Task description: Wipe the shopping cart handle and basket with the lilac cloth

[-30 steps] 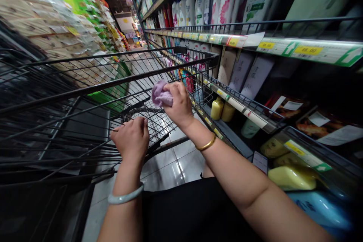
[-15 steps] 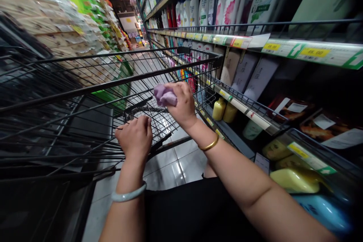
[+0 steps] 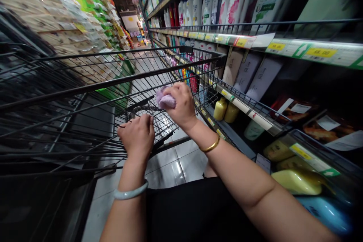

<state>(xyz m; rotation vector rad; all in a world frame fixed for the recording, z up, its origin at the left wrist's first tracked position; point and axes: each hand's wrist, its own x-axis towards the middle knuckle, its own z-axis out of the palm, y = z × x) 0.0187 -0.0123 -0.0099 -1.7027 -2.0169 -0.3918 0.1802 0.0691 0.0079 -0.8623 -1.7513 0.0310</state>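
My right hand is closed around a crumpled light purple cloth, which bulges out on its left side. Both are over the wire side of a dark metal shopping cart; whether the cloth touches the wires I cannot tell. Lower and to the left, my left hand has its fingers curled round a wire of the cart, with the fingertips hidden. A pale bangle circles the left wrist, and a gold one the right forearm.
Shelves with price rails run along the right, holding shampoo bottles, boxes and yellow bottles. Stacked plastic-wrapped packs line the left. White floor tiles show below the cart, and an aisle stretches ahead.
The purple cloth is squeezed into a slightly different shape within my right hand. The whole view has shifted a little; my left hand keeps its grip on the cart.
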